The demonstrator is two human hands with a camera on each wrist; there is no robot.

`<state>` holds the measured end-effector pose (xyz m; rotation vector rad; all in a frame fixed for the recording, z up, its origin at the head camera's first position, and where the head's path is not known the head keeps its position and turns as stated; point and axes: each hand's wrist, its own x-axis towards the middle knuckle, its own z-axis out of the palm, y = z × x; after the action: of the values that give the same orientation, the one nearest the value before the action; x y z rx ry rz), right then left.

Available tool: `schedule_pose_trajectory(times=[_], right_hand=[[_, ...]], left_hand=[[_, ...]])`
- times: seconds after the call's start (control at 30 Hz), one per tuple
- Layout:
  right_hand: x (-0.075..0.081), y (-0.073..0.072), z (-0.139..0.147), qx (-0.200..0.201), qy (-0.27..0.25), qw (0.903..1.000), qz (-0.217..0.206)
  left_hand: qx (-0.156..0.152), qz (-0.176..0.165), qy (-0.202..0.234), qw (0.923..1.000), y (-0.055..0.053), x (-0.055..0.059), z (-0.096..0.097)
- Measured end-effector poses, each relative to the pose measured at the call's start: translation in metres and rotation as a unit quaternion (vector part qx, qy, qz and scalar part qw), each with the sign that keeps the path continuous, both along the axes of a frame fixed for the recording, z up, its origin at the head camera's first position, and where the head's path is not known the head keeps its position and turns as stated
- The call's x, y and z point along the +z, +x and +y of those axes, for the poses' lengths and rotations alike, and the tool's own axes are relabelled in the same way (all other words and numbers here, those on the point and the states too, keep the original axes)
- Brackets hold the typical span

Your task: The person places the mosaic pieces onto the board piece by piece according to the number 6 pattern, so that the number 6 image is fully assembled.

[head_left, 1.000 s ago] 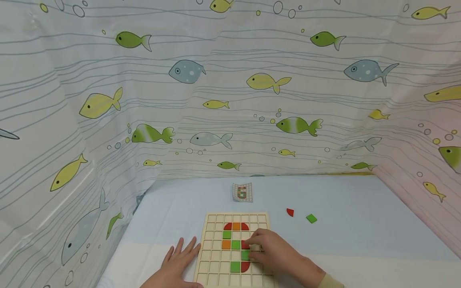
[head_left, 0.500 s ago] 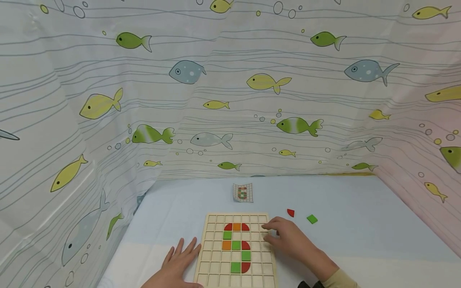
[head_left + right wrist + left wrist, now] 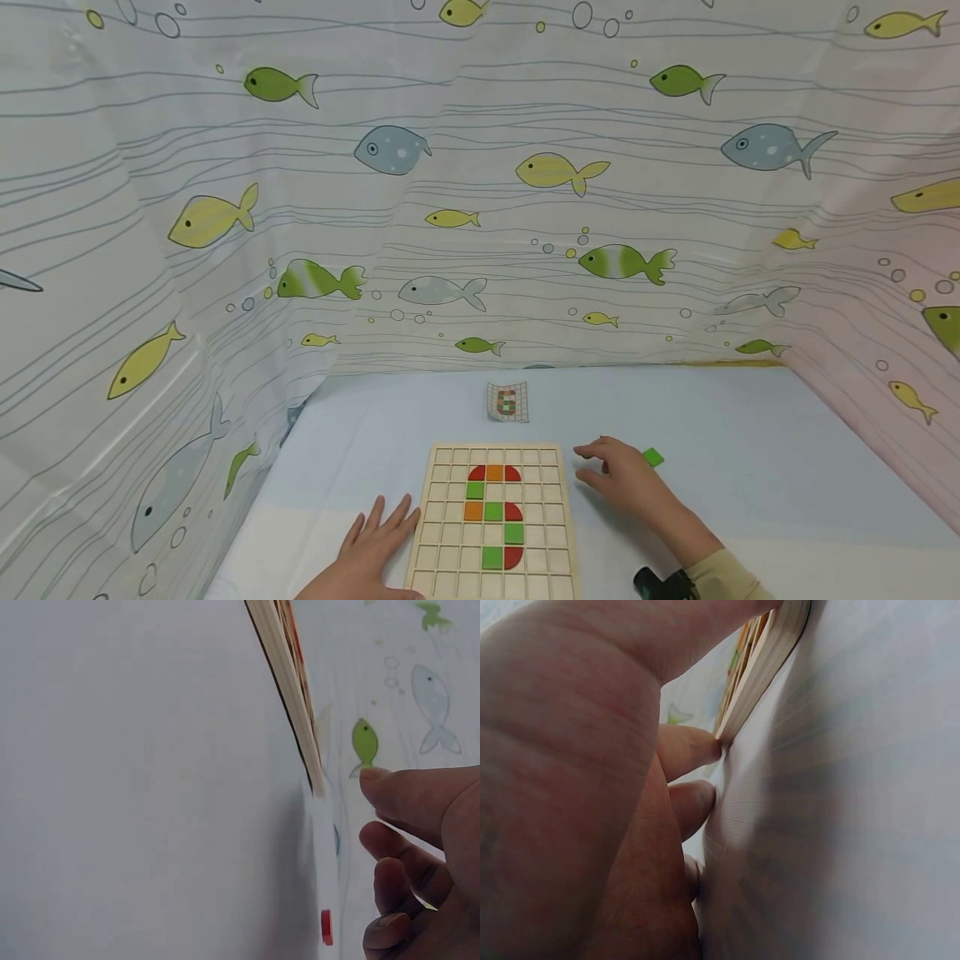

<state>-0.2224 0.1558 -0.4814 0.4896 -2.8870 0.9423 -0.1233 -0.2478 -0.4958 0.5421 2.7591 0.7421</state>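
Note:
My left hand (image 3: 367, 550) lies spread on the table at the left edge of a wooden grid board (image 3: 543, 546); its thumb and a finger touch that edge in the left wrist view. On the board sit several flat tiles, among them an orange square (image 3: 495, 472), a green square (image 3: 492, 557) and a red quarter-circle (image 3: 512, 511). Right of the board hovers my right hand (image 3: 622, 475), fingers slightly bent and thumb apart, holding nothing. A loose red quarter-circle piece (image 3: 326, 928) lies on the table near its fingers, hidden by the hand in the head view.
A green square tile (image 3: 655, 457) lies just beyond the right hand, partly covered by it. Behind the board is a small card (image 3: 507, 402) printed with a coloured grid pattern. A fish-print curtain (image 3: 480, 250) surrounds the table. A black device (image 3: 663, 583) sits at the right wrist.
The right hand has let go of the red quarter-circle on the board and moved right and back, off the board, now covering the loose red piece. The left hand has stayed put.

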Motion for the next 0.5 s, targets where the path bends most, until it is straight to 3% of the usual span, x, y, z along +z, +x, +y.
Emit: schedule_pose_trajectory(times=[0.3, 0.5], right_hand=[[-0.003, -0.012, 0.028, -0.022, -0.002, 0.9994, 0.025], [-0.007, -0.015, 0.034, -0.044, -0.002, 0.999, 0.011]], left_hand=[[0.008, -0.006, 0.006, 0.9999, -0.002, -0.003, 0.0], [0.008, -0.004, -0.001, 1.0, -0.002, -0.003, 0.0]])
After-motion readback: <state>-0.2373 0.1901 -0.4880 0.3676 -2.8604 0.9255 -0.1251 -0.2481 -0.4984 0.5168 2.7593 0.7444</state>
